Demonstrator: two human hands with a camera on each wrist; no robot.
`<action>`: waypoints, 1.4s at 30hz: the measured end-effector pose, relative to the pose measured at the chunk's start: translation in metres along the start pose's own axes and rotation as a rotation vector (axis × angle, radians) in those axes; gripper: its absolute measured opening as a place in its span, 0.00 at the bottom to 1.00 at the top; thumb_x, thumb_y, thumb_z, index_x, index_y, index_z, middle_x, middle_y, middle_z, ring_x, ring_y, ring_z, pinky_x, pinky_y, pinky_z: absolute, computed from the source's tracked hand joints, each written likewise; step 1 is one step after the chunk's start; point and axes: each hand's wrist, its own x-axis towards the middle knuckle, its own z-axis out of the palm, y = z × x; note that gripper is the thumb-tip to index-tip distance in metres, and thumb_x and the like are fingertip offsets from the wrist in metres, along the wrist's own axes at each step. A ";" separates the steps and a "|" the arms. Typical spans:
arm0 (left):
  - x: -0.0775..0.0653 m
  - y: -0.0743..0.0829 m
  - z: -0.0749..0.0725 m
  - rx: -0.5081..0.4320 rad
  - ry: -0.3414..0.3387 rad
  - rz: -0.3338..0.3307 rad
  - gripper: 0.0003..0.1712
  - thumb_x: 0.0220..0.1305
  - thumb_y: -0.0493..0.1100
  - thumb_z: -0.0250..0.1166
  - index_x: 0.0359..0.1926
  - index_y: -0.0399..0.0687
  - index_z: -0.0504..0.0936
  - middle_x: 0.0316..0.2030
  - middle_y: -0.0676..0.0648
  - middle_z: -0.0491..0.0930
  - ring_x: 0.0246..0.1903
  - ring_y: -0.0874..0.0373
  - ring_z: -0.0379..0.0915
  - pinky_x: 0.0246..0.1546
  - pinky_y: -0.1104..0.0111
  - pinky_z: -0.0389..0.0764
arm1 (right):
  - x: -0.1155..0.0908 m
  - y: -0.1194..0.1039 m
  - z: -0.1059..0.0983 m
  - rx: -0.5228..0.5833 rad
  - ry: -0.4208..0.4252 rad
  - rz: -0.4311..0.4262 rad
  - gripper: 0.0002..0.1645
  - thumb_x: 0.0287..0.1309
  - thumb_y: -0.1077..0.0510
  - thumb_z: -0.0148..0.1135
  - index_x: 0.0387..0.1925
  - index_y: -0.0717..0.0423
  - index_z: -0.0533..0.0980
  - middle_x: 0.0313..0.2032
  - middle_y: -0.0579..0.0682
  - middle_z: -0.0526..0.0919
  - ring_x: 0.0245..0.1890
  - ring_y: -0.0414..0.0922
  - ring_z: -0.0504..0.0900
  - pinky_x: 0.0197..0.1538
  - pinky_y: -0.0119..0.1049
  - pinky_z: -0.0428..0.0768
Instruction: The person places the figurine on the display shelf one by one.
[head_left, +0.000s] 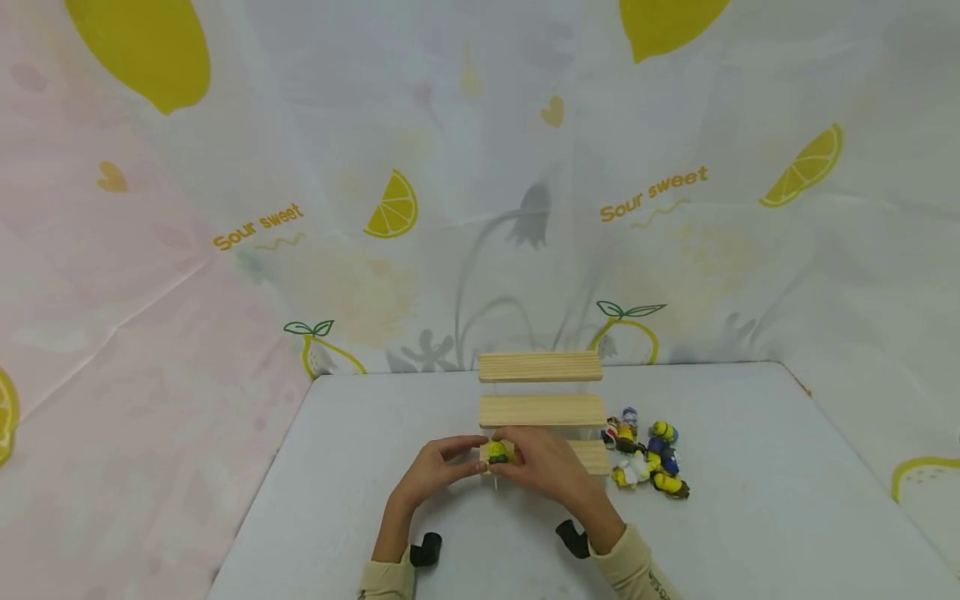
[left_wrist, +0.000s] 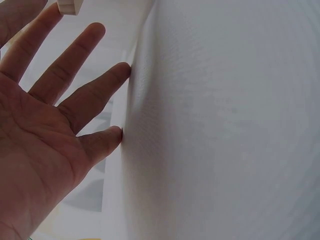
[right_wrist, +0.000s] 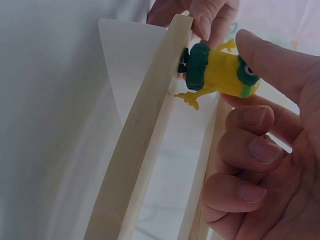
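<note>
A small yellow minion figurine (right_wrist: 220,70) with a green skirt and green eye mask stands upright at the left end of the lowest shelf board (head_left: 588,457). My right hand (head_left: 543,462) pinches its head between thumb and index finger; in the right wrist view the other fingers curl loosely. Its feet meet the board (right_wrist: 140,125), or nearly so. At the board's left end is my left hand (head_left: 442,471), its thumb and index on either side of the figurine. In the left wrist view the left hand's fingers (left_wrist: 92,97) are straight and spread, one near a wooden end (left_wrist: 69,6).
Above the lowest board rise a middle board (head_left: 542,410) and a top board (head_left: 540,367). Right of the rack lies a pile of several small figurines (head_left: 648,458). A lemon-print cloth (head_left: 480,167) hangs behind the white table (head_left: 750,517).
</note>
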 end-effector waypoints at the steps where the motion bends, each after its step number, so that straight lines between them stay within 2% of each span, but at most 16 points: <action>1: 0.000 0.000 0.000 -0.002 0.000 0.000 0.26 0.62 0.41 0.71 0.59 0.36 0.80 0.58 0.39 0.78 0.64 0.44 0.67 0.65 0.44 0.64 | 0.000 0.000 0.000 0.000 -0.002 0.002 0.22 0.56 0.45 0.73 0.50 0.49 0.80 0.23 0.39 0.72 0.19 0.33 0.64 0.21 0.28 0.65; 8: 0.000 -0.002 0.000 -0.009 0.003 0.001 0.26 0.61 0.41 0.71 0.59 0.36 0.80 0.58 0.40 0.78 0.64 0.44 0.67 0.65 0.44 0.63 | -0.002 -0.001 -0.002 0.008 -0.006 0.020 0.25 0.56 0.45 0.73 0.52 0.51 0.79 0.24 0.42 0.75 0.20 0.33 0.65 0.22 0.28 0.65; 20: 0.000 0.001 0.000 -0.010 0.007 0.010 0.25 0.61 0.39 0.72 0.58 0.36 0.80 0.58 0.40 0.78 0.64 0.44 0.67 0.66 0.46 0.63 | -0.011 0.005 -0.015 0.022 -0.037 0.080 0.26 0.57 0.45 0.72 0.56 0.48 0.79 0.20 0.36 0.68 0.18 0.34 0.64 0.20 0.30 0.64; 28: 0.000 0.002 0.001 -0.011 0.013 -0.002 0.26 0.60 0.39 0.72 0.58 0.35 0.80 0.57 0.40 0.78 0.64 0.44 0.67 0.66 0.46 0.63 | -0.026 0.015 -0.030 0.033 -0.055 0.179 0.27 0.57 0.44 0.71 0.57 0.44 0.78 0.19 0.39 0.67 0.16 0.34 0.61 0.19 0.30 0.61; 35: 0.000 0.000 0.002 -0.005 0.026 0.006 0.25 0.60 0.39 0.72 0.58 0.36 0.80 0.57 0.41 0.79 0.64 0.44 0.67 0.66 0.46 0.63 | -0.042 0.026 -0.041 0.023 -0.007 0.207 0.27 0.54 0.46 0.74 0.54 0.47 0.80 0.19 0.38 0.65 0.17 0.33 0.59 0.21 0.29 0.60; 42: 0.000 -0.001 0.001 -0.011 0.016 0.018 0.25 0.60 0.38 0.72 0.58 0.35 0.80 0.57 0.40 0.79 0.63 0.45 0.68 0.66 0.47 0.64 | -0.060 0.040 -0.052 0.039 0.018 0.273 0.28 0.52 0.47 0.75 0.54 0.48 0.80 0.19 0.39 0.65 0.18 0.34 0.60 0.20 0.28 0.60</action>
